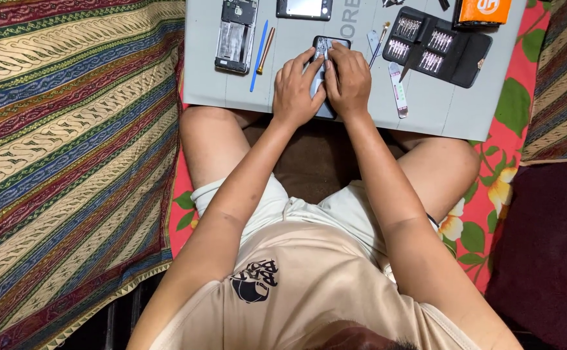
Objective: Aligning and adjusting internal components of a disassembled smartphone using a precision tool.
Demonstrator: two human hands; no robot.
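Both my hands rest on a dark smartphone (323, 46) lying on a grey work mat (426, 104) in front of my crossed legs. My left hand (295, 87) grips the phone's left side. My right hand (348, 79) presses on its right side, fingers curled over the edge. Most of the phone is hidden under my hands; only its top end shows.
An opened phone body (235, 35) lies at the mat's far left, beside a blue pry stick (258, 57) and a brown one (267, 49). A black screwdriver bit case (436, 46), an orange box (484, 11), a small device (304, 8) and a flat tool (397, 89) lie around. Patterned cloth covers the floor.
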